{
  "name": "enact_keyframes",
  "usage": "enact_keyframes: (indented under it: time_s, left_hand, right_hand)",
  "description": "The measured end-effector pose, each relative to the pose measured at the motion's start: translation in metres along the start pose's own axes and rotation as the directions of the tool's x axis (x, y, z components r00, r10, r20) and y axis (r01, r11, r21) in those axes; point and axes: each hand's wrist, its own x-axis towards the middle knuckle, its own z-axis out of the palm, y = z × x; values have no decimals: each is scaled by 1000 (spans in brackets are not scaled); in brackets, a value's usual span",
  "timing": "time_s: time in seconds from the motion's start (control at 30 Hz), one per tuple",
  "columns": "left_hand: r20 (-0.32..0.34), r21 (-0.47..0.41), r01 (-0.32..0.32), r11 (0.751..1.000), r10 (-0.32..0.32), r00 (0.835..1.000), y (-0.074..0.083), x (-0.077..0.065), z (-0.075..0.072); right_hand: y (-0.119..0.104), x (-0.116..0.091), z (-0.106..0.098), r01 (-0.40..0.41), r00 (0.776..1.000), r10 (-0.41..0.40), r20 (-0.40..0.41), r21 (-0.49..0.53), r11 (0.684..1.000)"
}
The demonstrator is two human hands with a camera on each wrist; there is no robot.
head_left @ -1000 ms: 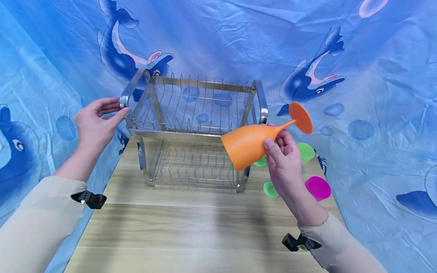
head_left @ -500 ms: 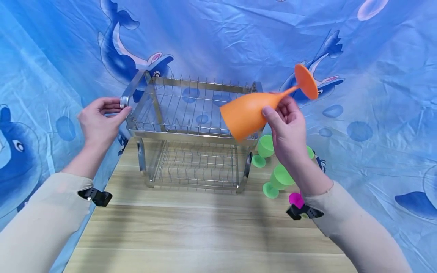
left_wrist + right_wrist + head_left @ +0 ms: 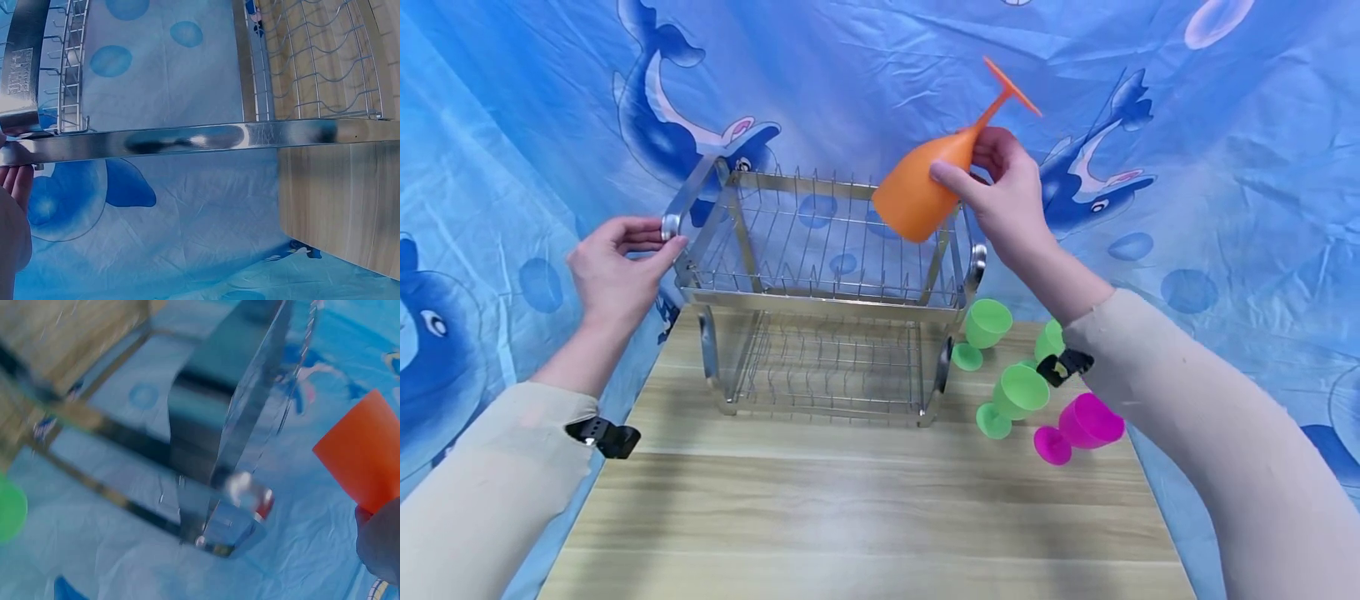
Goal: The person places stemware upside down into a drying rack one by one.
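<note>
An orange plastic goblet [image 3: 921,187] is held tilted, bowl down and foot up, over the right part of the upper tier. My right hand [image 3: 1007,196] grips it around the bowl's base and stem. In the right wrist view part of the orange bowl shows beside a fingertip [image 3: 380,540]. A two-tier metal dish rack [image 3: 827,304] stands on the table. My left hand [image 3: 625,258] pinches the front corner of its upper left side rail. The left wrist view shows fingers [image 3: 22,186] at that metal rail [image 3: 187,139].
Several green goblets [image 3: 1021,392] and a magenta goblet [image 3: 1090,421] stand right of the rack on the wooden table [image 3: 842,508]. A blue dolphin-print cloth [image 3: 910,75] hangs behind and at both sides.
My right hand has raised the orange goblet from beside the rack to above its upper tier, tipping the bowl further down. My left hand stays at the rail.
</note>
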Motion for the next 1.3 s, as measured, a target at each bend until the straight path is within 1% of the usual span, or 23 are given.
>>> enact_keyframes:
  time_s: [0.1,0.2,0.3,0.43,0.5,0.57,0.67,0.73,0.83,1.07,1.13,1.3]
  left_hand:
    - [7,7,6,1000,-6,1000,0,-1,-1]
    - [10,10,15,1000,-15,1000,0,-1,-1]
    - [9,20,10,1000,-10,1000,0,-1,-1]
    - [10,38,3,999,-4,1000,0,-2,0]
    - [11,44,0,999,0,1000,0,-2,0]
    - [11,48,-5,999,4,1000,0,-2,0]
    - [10,46,-12,999,12,1000,0,-2,0]
    - [7,45,-19,999,19,1000,0,-2,0]
    - [6,40,-22,999,22,1000,0,-2,0]
    - [1,40,-19,999,19,1000,-2,-1,1]
    - [-3,40,-19,999,19,1000,-2,-1,2]
    - [-8,43,-23,999,24,1000,-2,-1,2]
  right_hand:
    - [5,16,1,-24,999,29,38,-130,991]
    - [11,29,3,-47,995,66,70,-245,969]
    - [18,39,8,-52,991,93,98,-360,931]
    - [27,47,15,-40,983,122,135,-495,868]
    - [30,49,17,-33,980,135,149,-542,840]
    - [33,50,17,-26,976,144,162,-574,819]
    - [36,52,17,-13,973,150,175,-609,793]
    - [38,53,18,-7,972,152,180,-623,782]
    - [42,53,18,-10,972,157,177,-632,775]
    - [50,50,18,-58,969,189,157,-602,796]
    - [52,50,17,-60,970,189,156,-598,799]
    - [53,51,18,-49,967,189,168,-607,793]
